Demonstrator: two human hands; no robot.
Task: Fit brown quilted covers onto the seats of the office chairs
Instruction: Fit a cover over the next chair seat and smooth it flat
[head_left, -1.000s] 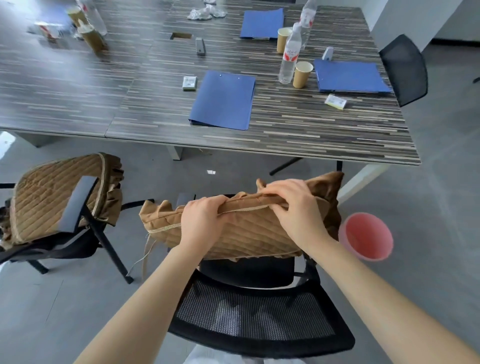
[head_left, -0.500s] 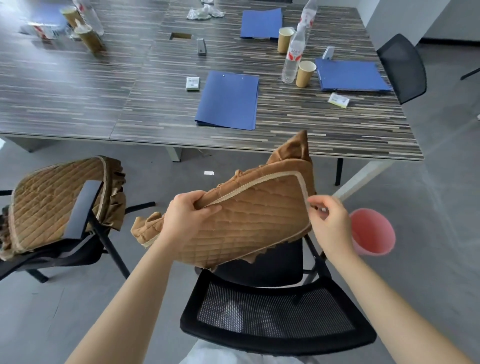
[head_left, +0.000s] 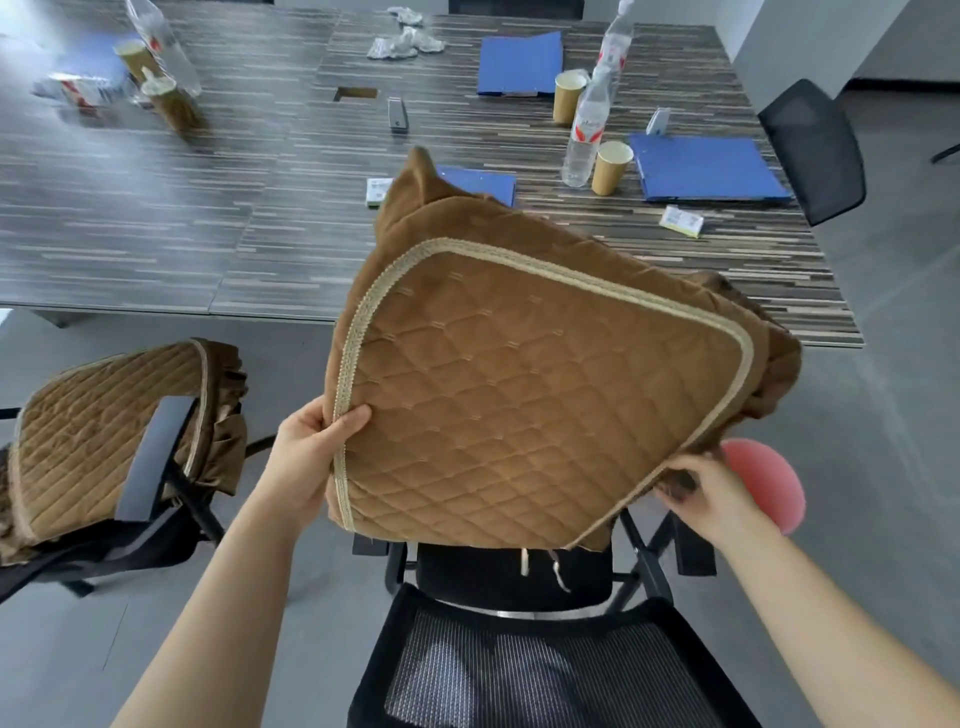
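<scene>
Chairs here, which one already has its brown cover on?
The chair on the left; a quilted cover wraps its seat. The chair in front is bare black mesh, its cover held above.

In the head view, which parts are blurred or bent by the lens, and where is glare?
Head view: the paper cups and bottle at far left are smeared by motion blur; the table edge bows from wide-angle distortion; pale glare washes the tabletop's left half; the quilted cover is sharp.
</scene>
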